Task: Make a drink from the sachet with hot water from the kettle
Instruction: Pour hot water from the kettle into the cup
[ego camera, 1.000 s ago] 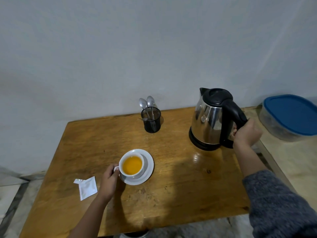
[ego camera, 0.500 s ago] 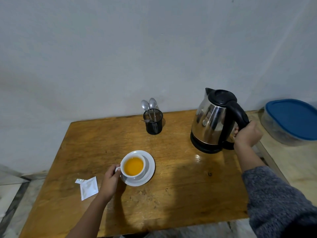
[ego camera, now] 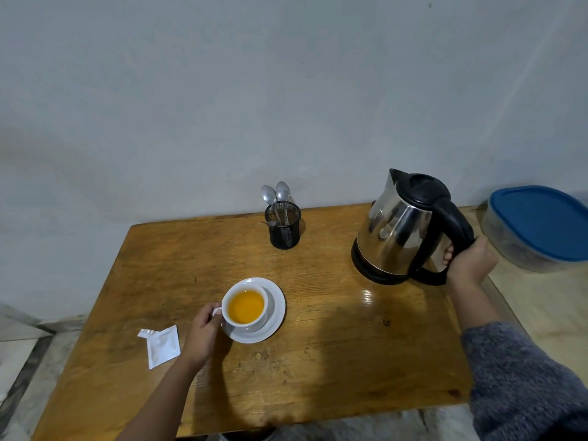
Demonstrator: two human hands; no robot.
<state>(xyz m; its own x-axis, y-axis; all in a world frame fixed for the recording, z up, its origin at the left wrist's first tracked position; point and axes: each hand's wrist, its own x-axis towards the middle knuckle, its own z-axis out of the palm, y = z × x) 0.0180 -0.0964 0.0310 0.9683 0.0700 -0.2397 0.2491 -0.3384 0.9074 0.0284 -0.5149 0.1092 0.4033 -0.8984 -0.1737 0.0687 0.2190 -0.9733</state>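
Note:
A white cup (ego camera: 245, 308) full of orange drink stands on a white saucer (ego camera: 273, 316) on the wooden table (ego camera: 334, 361). My left hand (ego camera: 203, 335) pinches the cup's handle. At the table's far right stands a steel kettle (ego camera: 394, 237) with a black lid and handle, upright on the wood. My right hand (ego camera: 471, 262) is wrapped around the lower part of that handle. A torn white sachet (ego camera: 160, 345) lies flat to the left of my left hand.
A black mesh holder (ego camera: 283, 229) with two spoons (ego camera: 276, 195) stands at the table's back edge near the wall. A clear container with a blue lid (ego camera: 541, 224) sits on a lighter surface to the right of the table.
Both hands keep their grips. The kettle sits a little more upright on the table; the cup and sachet have not moved. The camera has shifted slightly.

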